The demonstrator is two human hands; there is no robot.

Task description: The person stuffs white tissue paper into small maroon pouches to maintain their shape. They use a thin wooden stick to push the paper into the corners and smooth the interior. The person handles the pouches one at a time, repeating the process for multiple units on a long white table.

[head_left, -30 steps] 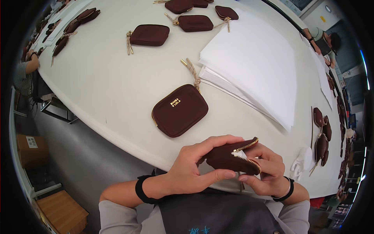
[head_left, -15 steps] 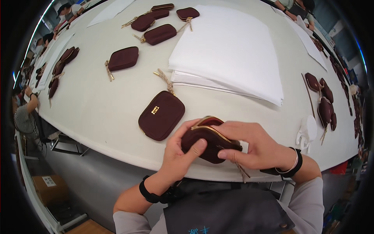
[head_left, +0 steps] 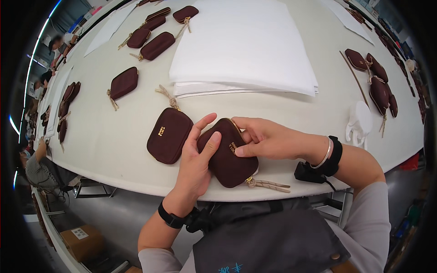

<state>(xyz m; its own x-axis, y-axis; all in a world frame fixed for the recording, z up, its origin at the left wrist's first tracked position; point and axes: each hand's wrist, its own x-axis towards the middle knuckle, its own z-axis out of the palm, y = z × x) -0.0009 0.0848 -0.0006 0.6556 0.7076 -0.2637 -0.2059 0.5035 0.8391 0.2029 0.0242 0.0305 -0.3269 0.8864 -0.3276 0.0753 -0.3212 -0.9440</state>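
Between my hands, above the table's near edge, is a dark burgundy zip pouch (head_left: 230,161) with gold lettering, its front turned up toward me. My left hand (head_left: 198,157) grips its left side, thumb on the front, forefinger stretched out past the edge. On the right, my right hand (head_left: 259,139) pinches the pouch near the gold zip, thumb on the lettering. A beige cord pull hangs from the pouch's lower right corner. Just left of my left hand lies a matching pouch (head_left: 169,136) with its cord pointing away.
A stack of large white sheets (head_left: 241,50) lies beyond my hands. Several more burgundy pouches (head_left: 157,46) sit at the far left, another group (head_left: 379,93) at the right. Beside that is a crumpled white item (head_left: 359,119). A person in a striped top (head_left: 38,170) sits at the left.
The held pouch has gone from gaping, red lining showing, to front-up with its opening no longer visible. My right hand has shifted its grip. The whole view has turned slightly.
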